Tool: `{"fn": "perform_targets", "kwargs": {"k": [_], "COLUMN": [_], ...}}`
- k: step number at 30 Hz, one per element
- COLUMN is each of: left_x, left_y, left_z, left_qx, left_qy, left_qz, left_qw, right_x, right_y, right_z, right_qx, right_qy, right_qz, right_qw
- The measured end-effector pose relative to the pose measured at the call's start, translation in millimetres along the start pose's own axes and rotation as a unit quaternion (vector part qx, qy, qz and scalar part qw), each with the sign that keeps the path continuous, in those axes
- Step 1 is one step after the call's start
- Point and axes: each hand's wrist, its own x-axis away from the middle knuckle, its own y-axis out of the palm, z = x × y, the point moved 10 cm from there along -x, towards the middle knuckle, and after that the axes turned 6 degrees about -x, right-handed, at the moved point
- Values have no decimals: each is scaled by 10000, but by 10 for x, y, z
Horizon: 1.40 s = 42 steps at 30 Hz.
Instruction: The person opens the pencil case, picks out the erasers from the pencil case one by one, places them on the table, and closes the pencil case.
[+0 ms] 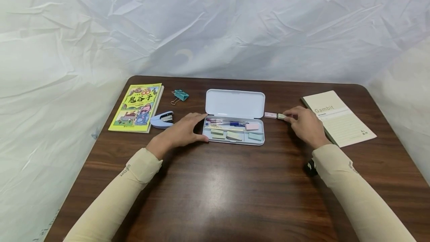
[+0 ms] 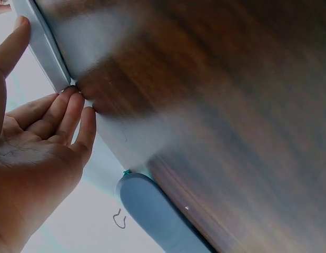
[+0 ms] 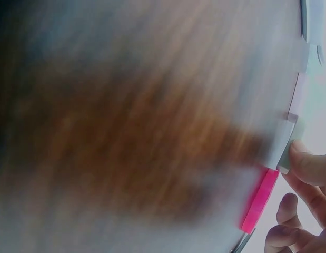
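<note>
An open white pencil case stands mid-table with its lid up. In its tray lie several pens, a pink eraser and small pastel erasers, among them a blue one. My left hand holds the case's left end, thumb at the front corner and fingers at the back. Right of the case, my right hand pinches a small green eraser between thumb and finger. That eraser sits at the end of a pink eraser on the table.
At the left are a yellow book, a light-blue stapler and teal binder clips. A Gambit notebook lies beyond the right hand. The right wrist view shows a bright pink bar near the fingers, its kind unclear.
</note>
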Motion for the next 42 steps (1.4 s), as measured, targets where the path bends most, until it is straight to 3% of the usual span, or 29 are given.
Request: {"fn": "perform_targets", "kwargs": {"k": [25, 42], "left_x": [5, 5], "left_y": [-28, 7], "left_z": [7, -9], "left_qx": [-5, 26], "left_qy": [17, 0], "left_qz": [10, -19], "left_qw": [10000, 10000], "right_x": [-39, -14], "right_y": [35, 50], "right_z": [-17, -143], "right_qx": [15, -424], "right_qy": [33, -99], "right_qz": [-73, 70], "right_qw": [10000, 9990]}}
